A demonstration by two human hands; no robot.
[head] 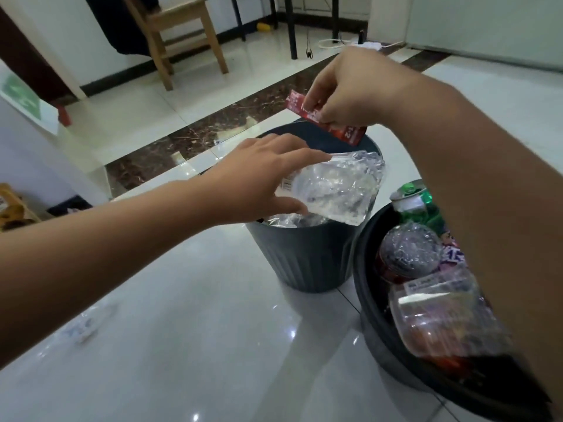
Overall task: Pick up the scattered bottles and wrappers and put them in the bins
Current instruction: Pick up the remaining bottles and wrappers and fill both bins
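My left hand (265, 178) grips a crushed clear plastic bottle (335, 187) by its neck end, holding it over the rim of the grey ribbed bin (307, 263). My right hand (344, 89) pinches a red wrapper (350, 132) above the far side of the same bin. More clear plastic lies inside that bin. At the right, a black bin (365, 269) holds a green can (417, 202), crushed clear bottles (411, 248) and wrappers; my right forearm hides part of it.
A crumpled clear plastic scrap (88, 321) lies on the glossy white tile floor at the lower left. A wooden chair (179, 35) stands at the back, with black table legs (292, 25) and cables beyond. A white wall corner is at the left.
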